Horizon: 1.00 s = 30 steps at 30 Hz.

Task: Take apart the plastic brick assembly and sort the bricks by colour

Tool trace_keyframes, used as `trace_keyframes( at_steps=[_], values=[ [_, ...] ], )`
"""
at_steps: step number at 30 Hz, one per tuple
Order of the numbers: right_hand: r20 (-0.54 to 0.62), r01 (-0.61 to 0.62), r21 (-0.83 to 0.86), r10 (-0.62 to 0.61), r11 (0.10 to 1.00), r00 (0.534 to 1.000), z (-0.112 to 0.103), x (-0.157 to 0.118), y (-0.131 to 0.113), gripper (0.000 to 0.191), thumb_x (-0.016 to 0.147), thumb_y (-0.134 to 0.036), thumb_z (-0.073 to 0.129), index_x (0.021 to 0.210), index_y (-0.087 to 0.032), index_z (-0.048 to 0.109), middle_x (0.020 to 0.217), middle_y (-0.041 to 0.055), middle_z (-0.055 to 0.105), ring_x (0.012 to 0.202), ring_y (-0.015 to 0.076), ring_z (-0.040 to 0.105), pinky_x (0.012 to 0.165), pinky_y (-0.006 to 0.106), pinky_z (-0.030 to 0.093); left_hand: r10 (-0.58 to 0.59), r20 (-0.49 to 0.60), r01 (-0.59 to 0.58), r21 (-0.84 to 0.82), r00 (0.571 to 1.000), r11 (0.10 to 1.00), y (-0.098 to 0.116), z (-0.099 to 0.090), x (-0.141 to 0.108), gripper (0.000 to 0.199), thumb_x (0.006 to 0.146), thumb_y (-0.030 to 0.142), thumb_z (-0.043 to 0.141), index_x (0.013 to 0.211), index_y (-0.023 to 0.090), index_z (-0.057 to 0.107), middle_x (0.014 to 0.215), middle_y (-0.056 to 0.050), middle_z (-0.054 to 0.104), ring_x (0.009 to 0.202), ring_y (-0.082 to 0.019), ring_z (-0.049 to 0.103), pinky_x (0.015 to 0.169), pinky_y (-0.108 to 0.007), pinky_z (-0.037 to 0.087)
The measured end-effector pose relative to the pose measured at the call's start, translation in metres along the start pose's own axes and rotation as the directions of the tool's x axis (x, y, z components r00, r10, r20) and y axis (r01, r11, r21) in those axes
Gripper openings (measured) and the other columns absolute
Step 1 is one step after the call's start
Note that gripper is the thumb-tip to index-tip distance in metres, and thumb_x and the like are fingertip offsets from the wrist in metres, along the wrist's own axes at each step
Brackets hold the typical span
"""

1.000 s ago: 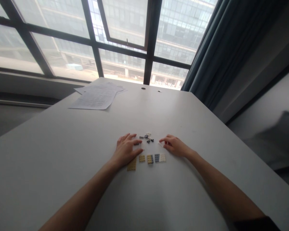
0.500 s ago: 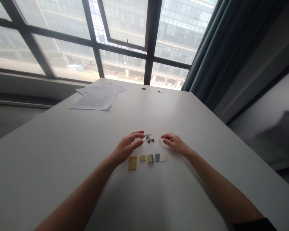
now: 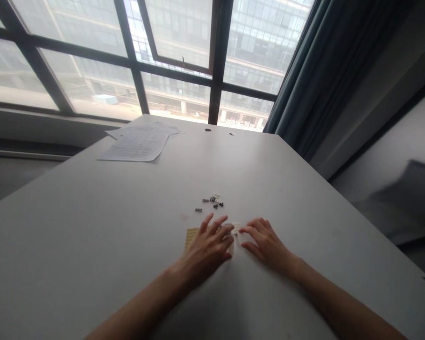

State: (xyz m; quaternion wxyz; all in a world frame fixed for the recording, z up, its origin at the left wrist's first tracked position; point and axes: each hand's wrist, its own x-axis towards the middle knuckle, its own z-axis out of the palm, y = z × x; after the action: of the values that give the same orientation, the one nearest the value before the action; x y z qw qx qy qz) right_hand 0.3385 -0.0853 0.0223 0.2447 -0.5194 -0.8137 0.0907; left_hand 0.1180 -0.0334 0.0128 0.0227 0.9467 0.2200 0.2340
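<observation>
My left hand (image 3: 210, 245) hovers palm down over the row of small building-brick plates, its fingers spread, covering most of the row. A tan plate (image 3: 190, 236) shows at its left edge. By its fingertips, a white studded plate (image 3: 235, 227) forms the row's right end. My right hand (image 3: 265, 242) is just right of this plate, thumb and forefinger apart, fingertips touching or close to it. Something pale shows beside the left thumb; I cannot make out whether it is a piece.
Beyond the hands lie a small pile of dark and white bricks (image 3: 216, 200) and two narrow grey pieces (image 3: 198, 209) on the white table (image 3: 127, 226). Printed papers (image 3: 134, 144) lie at the far left. Windows and a dark curtain (image 3: 301, 94) stand behind.
Both hands have come back from the loose pile towards the plate row, the left moving right over it. Two narrow grey pieces now show left of the pile. The view has shifted slightly.
</observation>
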Motion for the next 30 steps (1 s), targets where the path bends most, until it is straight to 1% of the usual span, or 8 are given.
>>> trace_keyframes(
  at_steps=[2, 5, 7, 10, 12, 14, 22, 30],
  values=[
    [0.02, 0.054, -0.103, -0.052, 0.993, 0.998, 0.007, -0.01, 0.002, 0.022, 0.088, -0.028, 0.058, 0.108, -0.019, 0.061, 0.101, 0.0099, 0.061, 0.097, 0.0244, 0.051, 0.09, 0.043, 0.038, 0.014, 0.006, -0.014, 0.044, 1.0, 0.999, 0.005, 0.006, -0.002, 0.025, 0.081, 0.032, 0.068, 0.103, 0.022, 0.061, 0.125, -0.004, 0.059, 0.13, -0.027, 0.039, 0.113, -0.051, 0.016],
    [0.014, 0.085, -0.139, -0.084, 0.987, 0.996, 0.014, -0.016, 0.005, 0.025, 0.086, -0.028, 0.06, 0.109, -0.019, 0.06, 0.101, 0.0101, 0.061, 0.097, 0.0243, 0.051, 0.089, 0.042, 0.039, -0.005, -0.012, 0.005, 0.069, 1.0, 0.998, 0.004, 0.007, -0.004, 0.037, 0.079, 0.035, 0.069, 0.112, 0.022, 0.058, 0.123, -0.005, 0.059, 0.128, -0.027, 0.04, 0.113, -0.051, 0.017],
    [-0.017, 0.084, -0.141, -0.087, 0.986, 0.996, 0.015, -0.016, 0.007, 0.027, 0.086, -0.03, 0.061, 0.111, -0.019, 0.06, 0.1, 0.0101, 0.061, 0.095, 0.0239, 0.052, 0.087, 0.042, 0.04, 0.011, -0.03, -0.009, 0.059, 1.0, 0.998, 0.001, 0.005, -0.006, 0.035, 0.081, 0.035, 0.068, 0.112, 0.023, 0.058, 0.117, -0.005, 0.062, 0.124, -0.026, 0.044, 0.112, -0.049, 0.019],
    [-0.064, 0.124, -0.119, -0.132, 0.985, 0.989, 0.014, -0.015, 0.008, 0.021, 0.086, -0.03, 0.061, 0.105, -0.021, 0.063, 0.097, 0.0085, 0.063, 0.091, 0.022, 0.054, 0.084, 0.04, 0.042, 0.079, -0.048, -0.077, 0.032, 0.996, 0.996, 0.0, 0.001, -0.007, 0.009, 0.088, 0.03, 0.059, 0.092, 0.023, 0.062, 0.095, -0.001, 0.066, 0.108, -0.02, 0.053, 0.109, -0.044, 0.022],
    [-0.061, 0.179, -0.097, -0.185, 0.979, 0.981, 0.014, -0.015, 0.008, 0.012, 0.088, -0.027, 0.058, 0.097, -0.023, 0.065, 0.093, 0.006, 0.065, 0.088, 0.02, 0.055, 0.083, 0.037, 0.042, 0.127, -0.037, -0.126, 0.02, 0.991, 0.992, 0.001, 0.0, -0.007, 0.012, 0.09, 0.025, 0.055, 0.081, 0.022, 0.061, 0.082, 0.0, 0.064, 0.097, -0.017, 0.055, 0.107, -0.041, 0.025],
    [-0.04, 0.221, -0.082, -0.225, 0.972, 0.974, 0.014, -0.014, 0.007, 0.011, 0.09, -0.024, 0.055, 0.092, -0.024, 0.065, 0.089, 0.0041, 0.067, 0.087, 0.0185, 0.056, 0.082, 0.036, 0.042, 0.155, -0.017, -0.155, 0.014, 0.988, 0.988, 0.003, 0.0, -0.007, 0.014, 0.091, 0.023, 0.053, 0.079, 0.021, 0.061, 0.076, 0.0, 0.063, 0.092, -0.016, 0.055, 0.105, -0.04, 0.027],
    [-0.03, 0.222, -0.091, -0.226, 0.971, 0.974, 0.014, -0.012, 0.004, 0.013, 0.09, -0.023, 0.053, 0.097, -0.023, 0.064, 0.094, 0.0046, 0.069, 0.091, 0.0193, 0.057, 0.084, 0.037, 0.042, 0.135, 0.05, -0.138, 0.042, 0.99, 0.99, 0.006, 0.004, -0.005, 0.015, 0.089, 0.03, 0.054, 0.098, 0.019, 0.059, 0.088, -0.003, 0.064, 0.099, -0.021, 0.054, 0.104, -0.043, 0.026],
    [-0.036, 0.193, -0.091, -0.197, 0.977, 0.98, 0.013, -0.013, 0.005, 0.015, 0.09, -0.023, 0.054, 0.1, -0.023, 0.064, 0.096, 0.0054, 0.068, 0.093, 0.0202, 0.057, 0.086, 0.038, 0.042, 0.111, 0.066, -0.115, 0.062, 0.992, 0.991, 0.007, 0.003, -0.004, 0.02, 0.088, 0.033, 0.056, 0.101, 0.019, 0.059, 0.092, -0.005, 0.064, 0.101, -0.022, 0.053, 0.105, -0.043, 0.025]
  ],
)
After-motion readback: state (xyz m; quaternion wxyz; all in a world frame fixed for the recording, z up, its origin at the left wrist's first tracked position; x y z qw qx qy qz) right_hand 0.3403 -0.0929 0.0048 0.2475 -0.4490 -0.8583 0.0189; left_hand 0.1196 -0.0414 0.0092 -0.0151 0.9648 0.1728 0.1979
